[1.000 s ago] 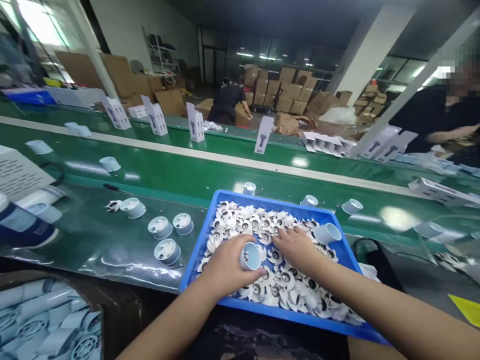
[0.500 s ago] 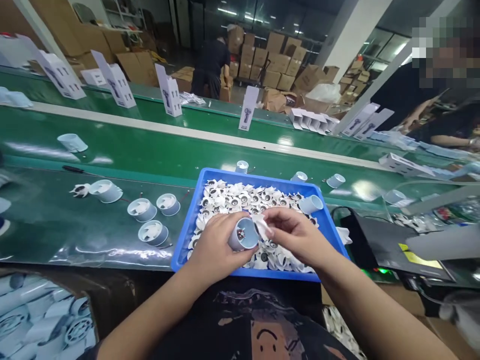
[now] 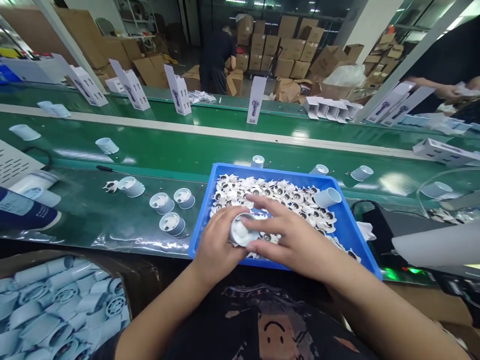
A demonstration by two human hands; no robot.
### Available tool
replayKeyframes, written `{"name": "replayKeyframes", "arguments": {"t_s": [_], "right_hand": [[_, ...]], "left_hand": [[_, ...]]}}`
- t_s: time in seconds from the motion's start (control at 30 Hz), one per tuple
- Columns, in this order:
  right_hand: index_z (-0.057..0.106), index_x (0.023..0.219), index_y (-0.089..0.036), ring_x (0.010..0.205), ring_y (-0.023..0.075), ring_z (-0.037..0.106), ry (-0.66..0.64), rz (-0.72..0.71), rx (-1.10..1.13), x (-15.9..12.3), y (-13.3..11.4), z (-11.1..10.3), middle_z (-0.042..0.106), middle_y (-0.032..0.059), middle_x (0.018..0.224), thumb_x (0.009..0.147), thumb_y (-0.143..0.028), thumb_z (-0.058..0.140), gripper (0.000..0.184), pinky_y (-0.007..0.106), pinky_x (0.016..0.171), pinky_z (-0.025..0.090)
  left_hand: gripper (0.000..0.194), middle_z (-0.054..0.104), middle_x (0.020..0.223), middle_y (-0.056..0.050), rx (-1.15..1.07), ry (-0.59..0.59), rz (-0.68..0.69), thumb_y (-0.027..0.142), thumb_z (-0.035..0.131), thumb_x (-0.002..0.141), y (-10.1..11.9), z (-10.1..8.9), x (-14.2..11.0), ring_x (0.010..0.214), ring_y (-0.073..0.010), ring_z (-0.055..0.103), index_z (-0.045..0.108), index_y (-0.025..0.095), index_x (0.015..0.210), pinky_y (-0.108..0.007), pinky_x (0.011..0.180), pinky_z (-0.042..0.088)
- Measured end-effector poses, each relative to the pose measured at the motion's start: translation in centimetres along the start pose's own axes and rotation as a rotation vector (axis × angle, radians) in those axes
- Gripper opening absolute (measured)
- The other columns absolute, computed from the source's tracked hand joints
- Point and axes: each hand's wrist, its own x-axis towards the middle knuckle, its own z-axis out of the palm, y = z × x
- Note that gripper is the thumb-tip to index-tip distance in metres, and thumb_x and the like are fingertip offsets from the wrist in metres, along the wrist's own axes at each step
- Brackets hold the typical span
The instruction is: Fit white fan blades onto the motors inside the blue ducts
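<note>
My left hand [image 3: 217, 239] is wrapped round a light blue fan housing [image 3: 233, 235], its open end tilted up toward me. Inside that housing lies a white fan impeller [image 3: 240, 231]. My right hand [image 3: 279, 231] has its fingers spread; one fingertip reaches into the housing's mouth and touches the impeller, while the thumb is near the rim. Beneath both hands is a blue tray [image 3: 360, 250] full of loose white impellers [image 3: 275, 189]. Another blue housing [image 3: 328, 198] rests on them at the tray's right side.
Left of the tray stand several housings with impellers [image 3: 172, 224] and a screwdriver [image 3: 108, 169]. More housings [image 3: 107, 145] sit on the green conveyor [image 3: 210, 142]. A carton of blue housings [image 3: 63, 305] is at lower left. A black box [image 3: 390, 230] flanks the tray. People work beyond the conveyor.
The impeller that was pinched in my right fingers beside the housing is now inside it. My right fingers have spread apart. The view has shifted slightly.
</note>
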Motion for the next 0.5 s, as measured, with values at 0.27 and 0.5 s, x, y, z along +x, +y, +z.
{"name": "replayKeyframes", "arguments": {"t_s": [0.27,0.5], "right_hand": [[0.062,0.128,-0.027,0.138,0.0380,0.040,0.051,-0.024,-0.229,-3.4,0.3,0.0,0.037,0.0133,0.153,0.089,-0.038,0.071,0.042,0.075,0.104,0.035],[0.068,0.101,-0.028,0.107,0.0198,0.067,0.500,0.072,-0.290,-9.4,3.0,-2.3,0.064,0.0057,0.121,0.096,-0.030,0.056,0.014,0.028,0.082,0.061]], "left_hand": [[0.055,0.064,0.130,-0.010,0.058,-0.156,0.150,0.039,0.074,0.083,-0.8,-0.7,0.9,0.122,-0.0289,0.059,0.050,0.026,0.131,-0.053,0.113,0.039],[0.054,0.059,0.120,-0.011,0.444,-0.210,-0.414,0.040,0.076,0.078,-8.2,-4.7,11.2,0.120,-0.0318,0.056,0.061,0.020,0.126,-0.046,0.104,0.047]]}}
